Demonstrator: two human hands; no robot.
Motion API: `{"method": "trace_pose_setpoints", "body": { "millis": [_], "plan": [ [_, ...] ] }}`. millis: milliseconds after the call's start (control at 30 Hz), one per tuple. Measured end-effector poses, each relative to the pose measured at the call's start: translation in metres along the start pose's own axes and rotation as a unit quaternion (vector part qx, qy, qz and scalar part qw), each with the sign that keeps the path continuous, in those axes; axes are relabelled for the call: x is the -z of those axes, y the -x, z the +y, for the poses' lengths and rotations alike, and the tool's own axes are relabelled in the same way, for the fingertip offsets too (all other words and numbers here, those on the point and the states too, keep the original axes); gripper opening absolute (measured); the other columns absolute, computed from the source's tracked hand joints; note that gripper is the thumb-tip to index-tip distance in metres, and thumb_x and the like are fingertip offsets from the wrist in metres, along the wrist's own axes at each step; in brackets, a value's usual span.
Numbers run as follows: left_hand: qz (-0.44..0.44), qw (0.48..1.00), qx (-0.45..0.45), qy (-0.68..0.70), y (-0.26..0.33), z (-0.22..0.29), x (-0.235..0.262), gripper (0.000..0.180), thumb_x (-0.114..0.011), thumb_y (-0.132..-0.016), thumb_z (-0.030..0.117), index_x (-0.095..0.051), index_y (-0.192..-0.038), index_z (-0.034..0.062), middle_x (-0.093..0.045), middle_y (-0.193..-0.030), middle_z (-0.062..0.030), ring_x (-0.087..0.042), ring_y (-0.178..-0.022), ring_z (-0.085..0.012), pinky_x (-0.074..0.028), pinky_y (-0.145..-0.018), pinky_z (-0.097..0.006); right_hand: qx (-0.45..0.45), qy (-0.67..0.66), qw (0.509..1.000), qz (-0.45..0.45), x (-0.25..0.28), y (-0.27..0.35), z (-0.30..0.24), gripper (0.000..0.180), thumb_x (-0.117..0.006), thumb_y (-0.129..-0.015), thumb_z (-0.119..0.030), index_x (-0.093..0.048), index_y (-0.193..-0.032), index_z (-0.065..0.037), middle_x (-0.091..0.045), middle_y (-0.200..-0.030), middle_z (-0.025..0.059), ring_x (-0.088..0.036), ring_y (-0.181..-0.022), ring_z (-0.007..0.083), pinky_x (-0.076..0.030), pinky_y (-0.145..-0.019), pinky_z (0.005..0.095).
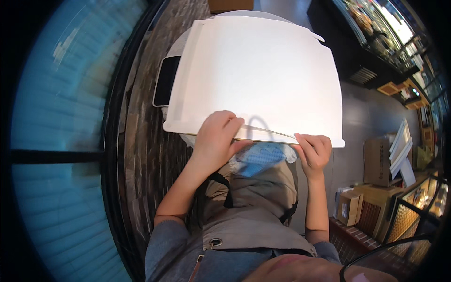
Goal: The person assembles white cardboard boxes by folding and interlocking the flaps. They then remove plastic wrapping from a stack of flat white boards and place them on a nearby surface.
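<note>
A large white sheet of cardboard [263, 70] with folded edges and small corner tabs lies across a round table [178, 46]. At its near edge, my left hand [215, 138] is closed, fingers on top and thumb underneath. To its right, my right hand [314, 149] pinches the same edge close to the right corner. Between them the edge is folded into a narrow strip [270, 133] with a thin gap along it. Below the edge, over my lap, hangs a blue-patterned bundle [260, 159], partly hidden by the cardboard.
A dark-screened tablet [167, 81] sticks out from under the cardboard's left side. Along the left runs a window [70, 94] with a black frame. A display case [376, 37] stands at the far right. Cardboard boxes [377, 162] and white panels [400, 148] stand lower right.
</note>
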State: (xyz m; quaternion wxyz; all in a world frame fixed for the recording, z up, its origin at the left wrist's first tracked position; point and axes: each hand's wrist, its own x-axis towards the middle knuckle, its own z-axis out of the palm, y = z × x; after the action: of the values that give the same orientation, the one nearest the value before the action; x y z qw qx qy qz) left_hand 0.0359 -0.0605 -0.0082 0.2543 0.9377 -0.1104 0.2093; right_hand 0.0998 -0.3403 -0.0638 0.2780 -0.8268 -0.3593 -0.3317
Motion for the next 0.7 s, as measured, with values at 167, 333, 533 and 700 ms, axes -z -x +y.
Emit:
{"method": "trace_pose_setpoints", "body": {
  "millis": [167, 333, 533, 700],
  "plan": [
    [0.018, 0.999, 0.035, 0.026, 0.019, -0.02, 0.012, 0.048, -0.089, -0.059, 0.017, -0.068, -0.1, 0.0007, -0.066, -0.104, -0.0143, -0.062, -0.096, -0.0347, -0.051, -0.08, -0.041, -0.018, -0.005, 1.0, 0.004, -0.003, 0.0, -0.005, 0.028, -0.083, -0.072, -0.023, -0.078, -0.095, -0.008, -0.07, -0.085, 0.0008, -0.056, -0.075, 0.0194, -0.042, -0.07, 0.0338],
    [0.057, 0.998, 0.015, 0.013, 0.03, -0.024, 0.0, 0.038, -0.087, -0.061, 0.014, -0.071, -0.093, 0.0015, -0.067, -0.097, -0.0117, -0.062, -0.088, -0.0303, -0.05, -0.073, -0.038, -0.034, 0.0, 0.999, 0.0, -0.003, 0.001, -0.007, 0.027, -0.083, -0.072, -0.023, -0.077, -0.094, -0.008, -0.07, -0.085, 0.0001, -0.056, -0.075, 0.0193, -0.042, -0.069, 0.0336],
    [0.045, 0.998, 0.04, -0.001, 0.03, -0.014, 0.003, 0.043, -0.087, -0.064, 0.014, -0.071, -0.102, 0.0021, -0.066, -0.094, -0.0121, -0.063, -0.09, -0.0318, -0.052, -0.078, -0.038, -0.009, -0.008, 1.0, 0.0, 0.0, -0.001, -0.002, 0.028, -0.082, -0.071, -0.023, -0.076, -0.094, -0.007, -0.07, -0.089, 0.0011, -0.057, -0.075, 0.0208, -0.044, -0.068, 0.0341],
    [-0.026, 0.996, 0.085, -0.018, 0.033, -0.021, 0.025, 0.042, -0.085, -0.068, 0.008, -0.069, -0.107, 0.0019, -0.069, -0.111, -0.0146, -0.065, -0.109, -0.0318, -0.054, -0.089, -0.039, -0.024, 0.001, 1.0, -0.02, 0.012, -0.003, 0.003, 0.034, -0.081, -0.07, -0.022, -0.074, -0.098, -0.005, -0.07, -0.091, 0.004, -0.059, -0.079, 0.0229, -0.048, -0.07, 0.0347]
  ]
}}
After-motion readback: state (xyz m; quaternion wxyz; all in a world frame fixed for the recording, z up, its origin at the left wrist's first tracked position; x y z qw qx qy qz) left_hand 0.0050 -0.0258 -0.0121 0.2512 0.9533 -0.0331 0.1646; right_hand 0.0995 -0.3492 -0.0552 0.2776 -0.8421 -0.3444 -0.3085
